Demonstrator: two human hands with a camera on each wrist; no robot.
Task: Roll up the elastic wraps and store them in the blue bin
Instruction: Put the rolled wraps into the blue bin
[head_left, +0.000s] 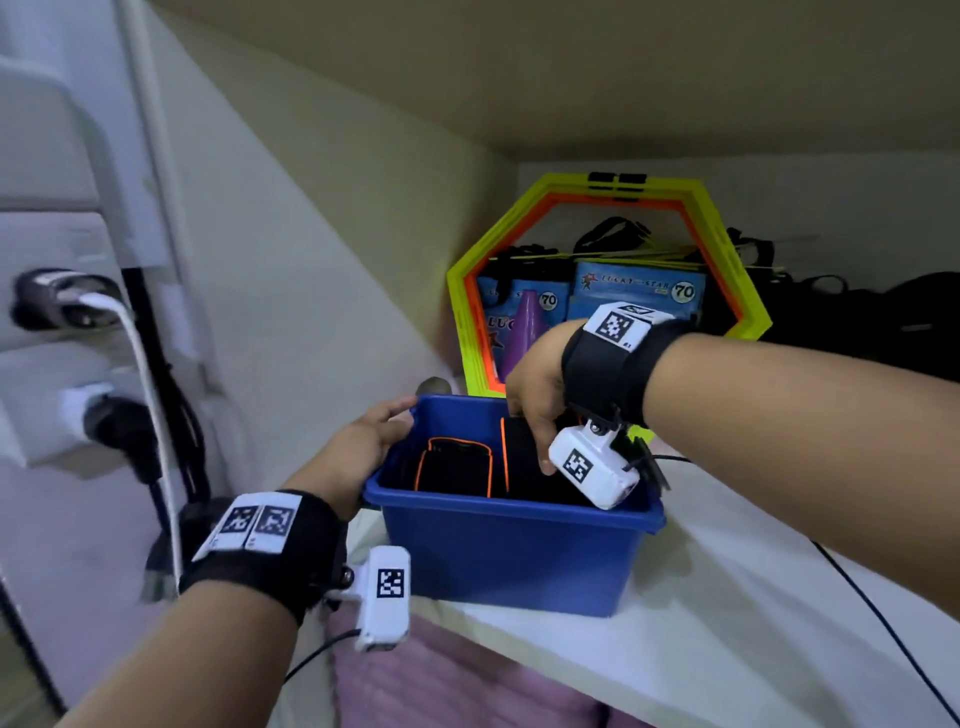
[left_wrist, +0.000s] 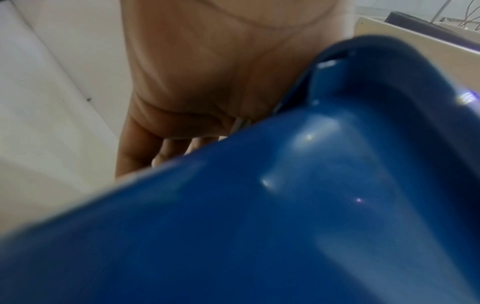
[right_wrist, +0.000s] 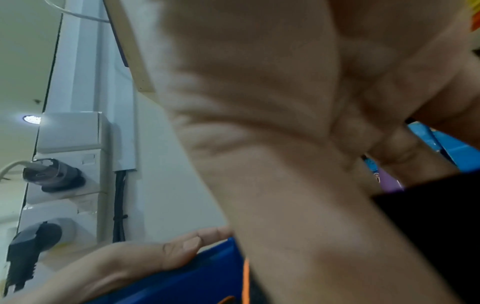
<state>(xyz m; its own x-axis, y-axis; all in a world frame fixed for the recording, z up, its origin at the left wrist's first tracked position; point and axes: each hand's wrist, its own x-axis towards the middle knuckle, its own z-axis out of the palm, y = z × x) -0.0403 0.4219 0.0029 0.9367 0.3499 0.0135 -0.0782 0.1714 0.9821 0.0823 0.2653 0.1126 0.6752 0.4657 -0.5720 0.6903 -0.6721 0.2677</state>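
White shelf (head_left: 701, 597) carries the blue bin (head_left: 509, 551), steadied at its rim by the left hand (head_left: 363, 441). Right hand (head_left: 535, 395) fingers grip a rolled wrap (head_left: 524, 457) inside; it should be seated upright beside the first roll (head_left: 457, 467).

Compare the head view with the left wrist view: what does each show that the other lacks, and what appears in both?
Head view only: the right hand reaching into the bin onto a black wrap, a second rolled wrap, and the hexagonal rings behind. Left wrist view only: the bin's outer underside close up. Both: the left hand on the blue bin rim.
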